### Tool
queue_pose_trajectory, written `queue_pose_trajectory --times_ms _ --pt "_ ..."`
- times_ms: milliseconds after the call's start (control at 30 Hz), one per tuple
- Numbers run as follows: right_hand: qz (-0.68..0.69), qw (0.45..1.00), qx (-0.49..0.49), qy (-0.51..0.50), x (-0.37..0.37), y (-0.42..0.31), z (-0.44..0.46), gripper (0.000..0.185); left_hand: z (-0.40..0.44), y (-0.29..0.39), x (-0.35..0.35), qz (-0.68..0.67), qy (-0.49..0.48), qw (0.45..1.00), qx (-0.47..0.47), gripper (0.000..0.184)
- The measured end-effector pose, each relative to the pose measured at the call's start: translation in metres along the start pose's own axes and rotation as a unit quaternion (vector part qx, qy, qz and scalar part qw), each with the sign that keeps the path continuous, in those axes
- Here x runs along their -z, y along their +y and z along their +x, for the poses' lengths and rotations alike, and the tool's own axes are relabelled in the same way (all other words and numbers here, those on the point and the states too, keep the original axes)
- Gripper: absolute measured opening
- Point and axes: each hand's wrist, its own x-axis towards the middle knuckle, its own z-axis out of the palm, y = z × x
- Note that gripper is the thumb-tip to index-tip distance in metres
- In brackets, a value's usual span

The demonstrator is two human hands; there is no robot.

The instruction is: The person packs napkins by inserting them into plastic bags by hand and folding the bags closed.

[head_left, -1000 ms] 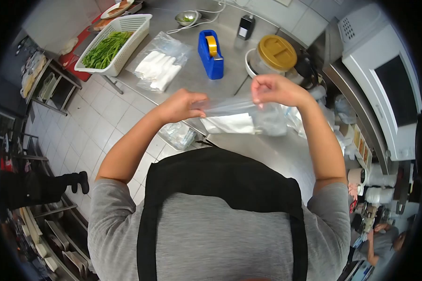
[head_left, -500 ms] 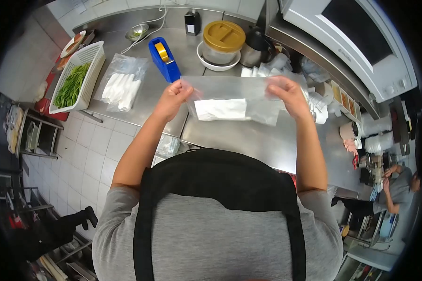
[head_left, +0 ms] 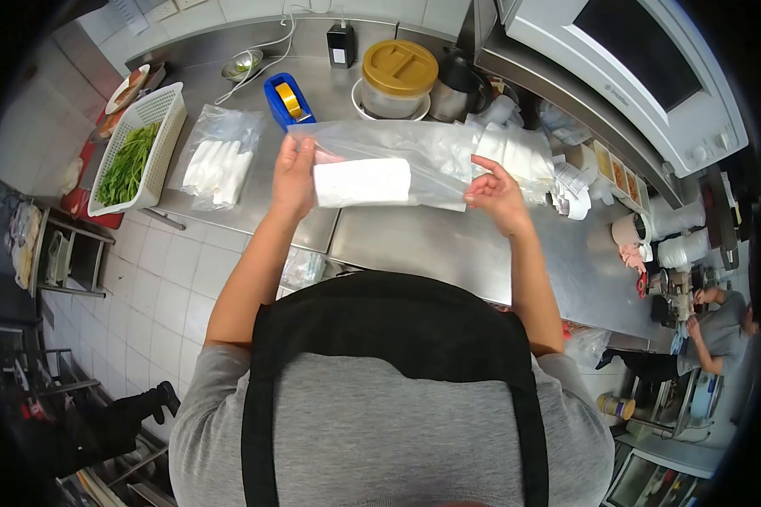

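Note:
A clear plastic bag [head_left: 435, 182] stretches between my two hands above the steel counter, with a folded white bundle [head_left: 362, 182], perhaps napkins, inside it. My left hand [head_left: 293, 176] grips the bag's left end, thumb on top. At the right, my right hand [head_left: 497, 196] pinches the lower right corner between thumb and a finger, while its index finger points out. Just beyond my left hand stands a blue tape dispenser [head_left: 279, 88] with a yellow roll. To the left lies another clear bag [head_left: 221, 160] with several white rolled bundles.
A white basket of green vegetables [head_left: 173, 114] stands at the left. Behind are a gold-lidded tub [head_left: 400, 68] and a steel jug [head_left: 452, 91]. White packets [head_left: 516, 156] lie at the right, below a white microwave [head_left: 626, 68]. A co-worker [head_left: 719, 334] stands far right.
Both hands have shifted left with the bag. My right hand has moved from the bag's upper edge to its lower right corner, and the white bundle has come along to the left.

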Motion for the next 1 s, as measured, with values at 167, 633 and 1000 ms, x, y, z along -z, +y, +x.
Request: queue_pose_trajectory --times_ms 167,633,1000 --pt "0.141 0.989 0.019 -0.051 -0.005 -0.018 -0.006 0.072 -0.001 0.03 0.011 -0.037 -0.039 0.999 -0.002 0.018" --pt "0.005 0.986 0.158 -0.054 -0.076 -0.032 0.036 0.062 0.01 0.057 0.045 -0.02 -0.055 0.998 -0.028 0.016" --pt "-0.153 0.977 0.15 0.001 -0.051 0.012 0.06 0.012 0.012 0.003 0.092 0.319 -0.104 0.94 0.058 0.007"
